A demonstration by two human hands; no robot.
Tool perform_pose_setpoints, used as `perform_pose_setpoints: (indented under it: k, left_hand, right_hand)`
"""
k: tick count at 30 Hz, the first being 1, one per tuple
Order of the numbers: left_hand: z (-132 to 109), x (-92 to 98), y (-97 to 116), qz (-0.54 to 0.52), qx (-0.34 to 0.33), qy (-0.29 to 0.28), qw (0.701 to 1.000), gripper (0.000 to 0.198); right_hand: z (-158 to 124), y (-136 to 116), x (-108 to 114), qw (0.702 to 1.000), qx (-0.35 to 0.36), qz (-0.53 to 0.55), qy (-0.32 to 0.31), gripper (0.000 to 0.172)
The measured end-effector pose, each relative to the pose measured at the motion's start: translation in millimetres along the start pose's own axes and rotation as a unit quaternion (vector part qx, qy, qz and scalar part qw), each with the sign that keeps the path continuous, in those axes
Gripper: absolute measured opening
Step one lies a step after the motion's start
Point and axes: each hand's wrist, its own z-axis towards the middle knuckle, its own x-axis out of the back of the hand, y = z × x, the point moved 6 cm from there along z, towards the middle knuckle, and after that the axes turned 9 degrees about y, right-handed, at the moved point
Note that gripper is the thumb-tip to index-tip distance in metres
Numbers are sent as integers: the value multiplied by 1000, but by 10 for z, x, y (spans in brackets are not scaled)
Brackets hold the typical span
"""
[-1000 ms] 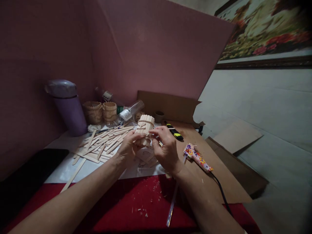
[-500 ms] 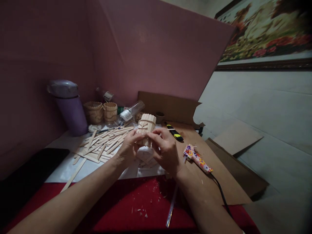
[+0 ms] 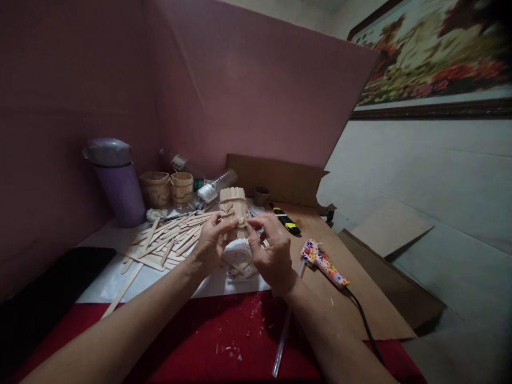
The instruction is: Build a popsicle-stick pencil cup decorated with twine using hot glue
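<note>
A small cup made of craft sticks [image 3: 234,200], ringed with twine near its rim, is held up, slightly tilted. My left hand [image 3: 214,240] is closed around its left and lower side, thumb across the front. On the right, my right hand [image 3: 272,248] has its thumb and forefinger pinched against the cup's lower side, at a tiny pale piece. Whether that piece is loose or fixed to the cup, I cannot tell. Beneath the hands is a clear plastic-looking object [image 3: 240,274] with pale sticks at it. Many loose craft sticks [image 3: 172,240] lie left of the hands.
A floral glue gun [image 3: 324,264] with a black cord and a yellow-black utility knife [image 3: 286,218] lie on cardboard [image 3: 360,314] at right. A clear glue stick [image 3: 282,346] rests on the red cloth [image 3: 192,341]. Behind stand two finished cups [image 3: 182,189], a plastic bottle [image 3: 216,186] and a purple tumbler [image 3: 120,186].
The cup has shifted a little left and turned in my left hand. My right fingers have changed position at its side, with more of the cup's lower front showing.
</note>
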Motion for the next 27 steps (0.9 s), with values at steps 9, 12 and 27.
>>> perform_pose_setpoints:
  k: [9,12,27]
  left_hand:
    - [25,-1,-22,-4,-28,-11,1000,54]
    - [25,-2,-30,-13,-29,-17,999,53]
    - [-6,-36,-27,-18,4,-13,1000,42]
  right_hand:
    - [-77,14,-60,999,-4,-30,-42,24]
    - [-74,26,-53,998,3,-32,-49,27]
    - [-18,74,-45,997,-79,22,-10,11]
